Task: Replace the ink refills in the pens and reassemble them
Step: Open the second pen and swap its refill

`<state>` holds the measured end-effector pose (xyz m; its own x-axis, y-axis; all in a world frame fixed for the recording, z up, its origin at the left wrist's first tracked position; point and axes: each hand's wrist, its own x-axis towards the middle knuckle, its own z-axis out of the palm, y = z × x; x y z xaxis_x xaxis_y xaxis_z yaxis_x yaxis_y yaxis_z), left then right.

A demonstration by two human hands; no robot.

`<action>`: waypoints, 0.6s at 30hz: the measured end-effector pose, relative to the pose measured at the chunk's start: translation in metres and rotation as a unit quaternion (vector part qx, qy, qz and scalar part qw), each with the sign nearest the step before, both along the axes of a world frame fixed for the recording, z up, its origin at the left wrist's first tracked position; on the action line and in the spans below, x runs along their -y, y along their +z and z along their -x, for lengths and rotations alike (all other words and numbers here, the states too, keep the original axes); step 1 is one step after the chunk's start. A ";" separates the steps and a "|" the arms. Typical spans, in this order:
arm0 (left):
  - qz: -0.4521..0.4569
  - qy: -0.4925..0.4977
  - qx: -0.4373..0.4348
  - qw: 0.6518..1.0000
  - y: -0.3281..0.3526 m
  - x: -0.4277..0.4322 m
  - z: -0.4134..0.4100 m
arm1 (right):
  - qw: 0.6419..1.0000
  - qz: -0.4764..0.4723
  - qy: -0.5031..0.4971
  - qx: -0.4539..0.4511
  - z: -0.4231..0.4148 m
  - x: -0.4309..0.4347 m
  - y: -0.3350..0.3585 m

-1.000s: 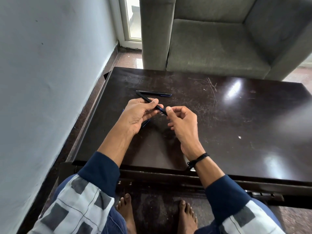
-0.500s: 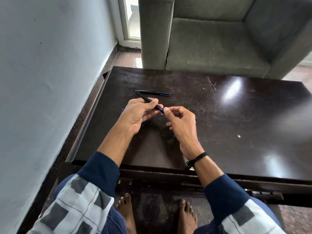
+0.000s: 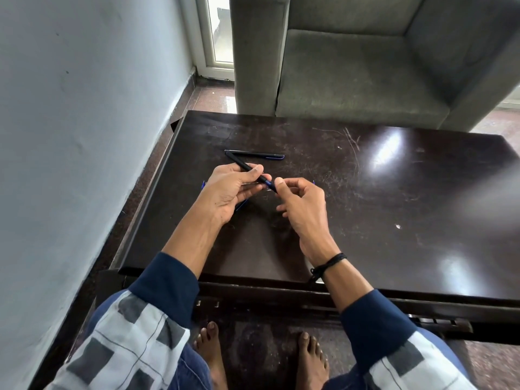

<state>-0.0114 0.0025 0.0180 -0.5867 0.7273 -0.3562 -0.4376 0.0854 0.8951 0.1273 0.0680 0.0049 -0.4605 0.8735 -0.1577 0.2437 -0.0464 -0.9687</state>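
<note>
Slightly closer now: the right hand [image 3: 302,204] has crept in along the blue end of the pen [image 3: 247,167] over the last second; the left hand [image 3: 228,190] has not shifted.

We note the left thumb and fingers curled round the black barrel. The right thumb and forefinger pinch the blue tip section, with the other right fingers loose. The pen is held just above the counter [image 3: 394,220], slanting away to the left, its far end near a second pen [image 3: 254,155] lying flat. Blue slivers [image 3: 242,204] show under the left hand, too small for us to identify.

Handling, as we judge it:
- The pen looks light, stiff, slim and smooth, so it could roll or slip.
- Best to steady the barrel and turn at the blue collar, not at the point.
- A bare refill would likely bend.

We can read no brand or lettering.
</note>
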 end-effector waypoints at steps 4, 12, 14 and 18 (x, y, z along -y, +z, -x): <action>0.001 -0.008 -0.006 1.000 -0.002 0.000 0.001 | 1.000 -0.008 0.015 0.005 0.000 -0.001 -0.002; 0.003 -0.007 -0.005 1.000 -0.002 -0.001 0.001 | 1.000 -0.008 0.006 -0.002 -0.001 -0.001 -0.001; 0.002 -0.007 -0.005 1.000 -0.002 -0.001 0.001 | 1.000 -0.016 0.015 0.010 0.000 0.000 -0.001; 0.000 -0.011 -0.008 1.000 -0.001 0.000 0.002 | 0.999 -0.026 0.030 0.024 0.000 0.002 -0.001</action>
<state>-0.0132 0.0030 0.0166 -0.5760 0.7400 -0.3473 -0.4212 0.0955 0.9019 0.1273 0.0661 0.0040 -0.5044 0.8527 -0.1358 0.2910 0.0199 -0.9565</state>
